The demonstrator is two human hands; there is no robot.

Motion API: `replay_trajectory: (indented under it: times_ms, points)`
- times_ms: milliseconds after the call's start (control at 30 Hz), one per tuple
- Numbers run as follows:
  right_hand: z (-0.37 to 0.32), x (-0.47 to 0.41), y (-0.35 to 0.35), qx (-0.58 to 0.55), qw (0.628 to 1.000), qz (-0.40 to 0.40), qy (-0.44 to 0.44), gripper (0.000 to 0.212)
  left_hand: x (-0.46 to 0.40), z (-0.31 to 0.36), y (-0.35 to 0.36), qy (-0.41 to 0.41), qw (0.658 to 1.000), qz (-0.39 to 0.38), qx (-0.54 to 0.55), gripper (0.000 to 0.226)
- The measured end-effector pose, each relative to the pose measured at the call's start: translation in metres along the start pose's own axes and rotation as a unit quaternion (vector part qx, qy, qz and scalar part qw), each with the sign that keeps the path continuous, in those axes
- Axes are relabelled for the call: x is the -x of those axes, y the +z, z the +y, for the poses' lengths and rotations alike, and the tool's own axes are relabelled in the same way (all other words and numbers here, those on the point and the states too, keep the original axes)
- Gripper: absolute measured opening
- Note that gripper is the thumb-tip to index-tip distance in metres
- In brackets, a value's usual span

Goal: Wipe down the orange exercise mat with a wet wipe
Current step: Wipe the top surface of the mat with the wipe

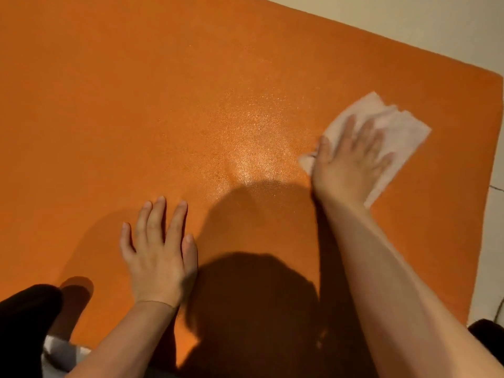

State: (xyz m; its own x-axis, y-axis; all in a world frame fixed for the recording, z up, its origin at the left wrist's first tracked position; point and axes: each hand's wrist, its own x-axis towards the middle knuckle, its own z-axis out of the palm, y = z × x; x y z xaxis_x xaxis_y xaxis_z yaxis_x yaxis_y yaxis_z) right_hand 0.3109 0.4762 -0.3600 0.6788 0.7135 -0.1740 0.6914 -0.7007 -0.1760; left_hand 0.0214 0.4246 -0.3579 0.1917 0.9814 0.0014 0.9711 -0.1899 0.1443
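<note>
Right grip [351,159] flat, blurred — hides wipe [403,132] middle | mat [136,105] cropped

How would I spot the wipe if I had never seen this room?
Start with the big orange mat that fills nearly the whole view. Follow it toward its right edge, where the right hand presses flat with fingers spread. The wet wipe is the crumpled white sheet sticking out from under that hand, the only pale thing lying on the orange; the left hand rests on bare mat.

The pale floor [409,31] carries the orange exercise mat [136,105] lying flat on it.
</note>
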Motion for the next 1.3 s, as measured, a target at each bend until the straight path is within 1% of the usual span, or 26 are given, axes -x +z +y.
replay_trajectory:
  times_ms: [67,133,167,233,300,333,400,467,533,600,633,700,733,800,867,933,1000,1067,1133,1200,1233,1300]
  points:
    - [-0.041,0.033,0.018,0.003,0.994,-0.002,-0.112,0.063,0.000,0.000,0.001,0.006,1.000,0.007,0.004,0.053]
    - [-0.073,0.072,0.030,-0.017,0.974,0.010,-0.228,0.061,0.000,0.000,0.002,0.010,1.000,0.017,0.001,0.052]
    - [-0.082,0.088,0.032,-0.019,0.963,-0.003,-0.268,0.060,0.001,0.000,0.003,0.010,1.000,0.021,0.003,0.052]
    - [-0.082,0.104,0.033,-0.004,0.950,-0.047,-0.308,0.061,0.001,0.000,0.003,0.008,1.000,0.027,0.008,0.051]
    - [-0.061,0.100,0.027,0.014,0.950,-0.059,-0.305,0.062,0.002,-0.001,0.003,0.003,0.999,0.030,0.014,0.051]
    - [-0.045,0.094,0.023,0.026,0.958,-0.061,-0.278,0.063,0.002,-0.001,0.004,0.002,0.999,0.031,0.016,0.050]
    - [-0.006,0.081,0.013,0.034,0.981,-0.051,-0.183,0.067,0.003,-0.002,0.004,0.004,0.999,0.034,0.023,0.049]
    - [0.037,0.079,0.001,0.025,0.995,-0.031,-0.089,0.067,0.004,-0.005,0.002,0.008,0.999,0.024,0.037,0.049]
    - [0.064,0.090,-0.007,0.008,1.000,-0.015,-0.021,0.065,0.003,-0.008,-0.003,0.018,0.998,-0.007,0.066,0.050]
    - [0.061,0.110,-0.002,-0.010,1.000,-0.008,0.020,0.064,0.004,-0.017,-0.013,0.035,0.991,-0.064,0.108,0.054]
    - [0.049,0.118,0.002,-0.013,1.000,-0.014,0.023,0.064,0.006,-0.022,-0.019,0.042,0.987,-0.088,0.131,0.056]
    - [0.011,0.143,0.018,0.002,0.999,-0.041,-0.014,0.064,0.017,-0.035,-0.031,0.039,0.983,-0.093,0.155,0.057]
    - [-0.011,0.160,0.026,0.012,0.997,-0.048,-0.051,0.065,0.025,-0.042,-0.037,0.025,0.984,-0.080,0.156,0.057]
    - [-0.053,0.202,0.043,0.013,0.990,-0.037,-0.136,0.066,0.045,-0.053,-0.046,-0.024,0.984,-0.050,0.170,0.056]
    - [-0.080,0.248,0.056,0.034,0.975,-0.065,-0.212,0.065,0.064,-0.063,-0.048,-0.058,0.979,-0.042,0.192,0.055]
    - [-0.082,0.281,0.060,0.042,0.963,-0.086,-0.252,0.066,0.076,-0.072,-0.047,-0.051,0.977,-0.055,0.199,0.054]
    - [-0.060,0.290,0.056,0.043,0.961,-0.081,-0.263,0.065,0.082,-0.078,-0.045,-0.034,0.976,-0.080,0.201,0.055]
    - [-0.019,0.289,0.047,0.039,0.973,-0.078,-0.215,0.065,0.084,-0.079,-0.044,-0.019,0.975,-0.098,0.201,0.054]
    - [0.037,0.288,0.034,0.054,0.990,-0.069,-0.107,0.066,0.086,-0.077,-0.043,-0.008,0.975,-0.105,0.194,0.053]
    - [0.083,0.297,0.020,0.057,0.996,-0.066,0.009,0.067,0.089,-0.074,-0.041,-0.002,0.977,-0.110,0.185,0.053]
    - [0.095,0.304,0.016,0.054,0.995,-0.061,0.049,0.069,0.092,-0.074,-0.041,-0.002,0.977,-0.113,0.182,0.054]
    - [0.095,0.315,0.020,0.041,0.993,-0.056,0.098,0.069,0.097,-0.074,-0.043,0.002,0.976,-0.123,0.181,0.055]
